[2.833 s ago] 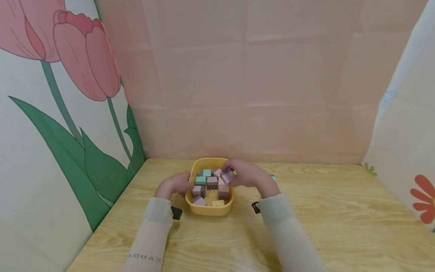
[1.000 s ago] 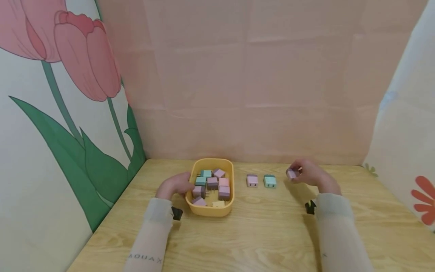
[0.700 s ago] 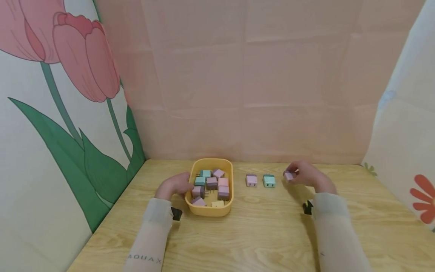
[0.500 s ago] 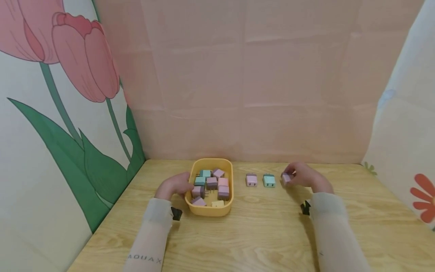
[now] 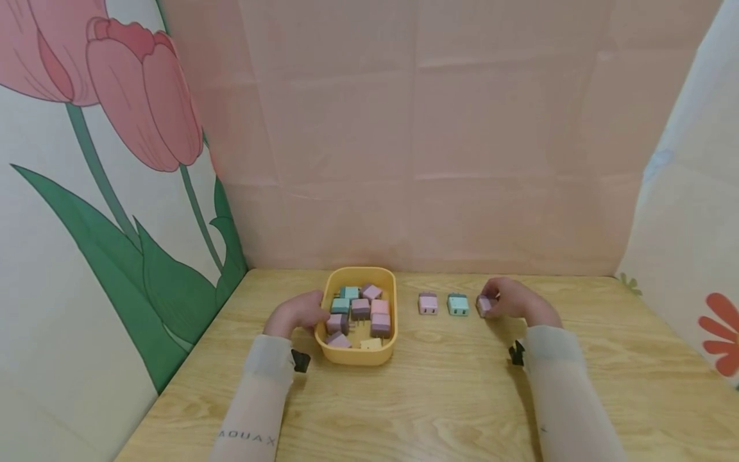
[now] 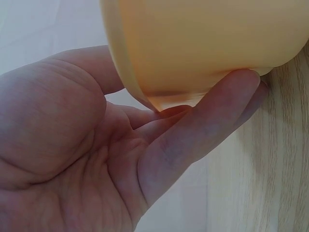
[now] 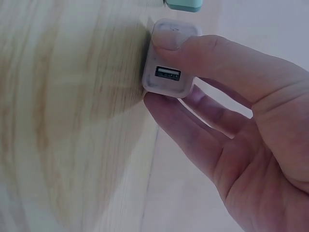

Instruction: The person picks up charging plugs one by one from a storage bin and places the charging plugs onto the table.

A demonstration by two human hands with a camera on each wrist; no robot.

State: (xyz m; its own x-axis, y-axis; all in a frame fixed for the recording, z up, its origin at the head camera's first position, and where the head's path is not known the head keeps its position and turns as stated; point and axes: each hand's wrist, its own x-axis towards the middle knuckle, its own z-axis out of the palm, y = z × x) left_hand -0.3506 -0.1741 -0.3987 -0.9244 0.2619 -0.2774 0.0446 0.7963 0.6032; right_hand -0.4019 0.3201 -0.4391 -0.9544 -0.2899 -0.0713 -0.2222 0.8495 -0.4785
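Observation:
My right hand pinches a pale purple USB wall charger at the table surface. In the right wrist view the thumb lies across the face of the charger, above its USB port. A teal charger and another purple charger stand to its left in a row, ports toward me. My left hand grips the left side of a yellow plastic basket. In the left wrist view its thumb reaches over the rim of the basket, with fingers against the outer wall.
Several purple, teal and pink chargers lie jumbled in the basket, with a yellow one near its front. Wooden tabletop extends in front and to the right. A pink cloth backdrop rises behind the table.
My right hand has carried the purple charger from the basket to the right end of the row, then lowered it and drawn it slightly left. The left hand stays on the basket.

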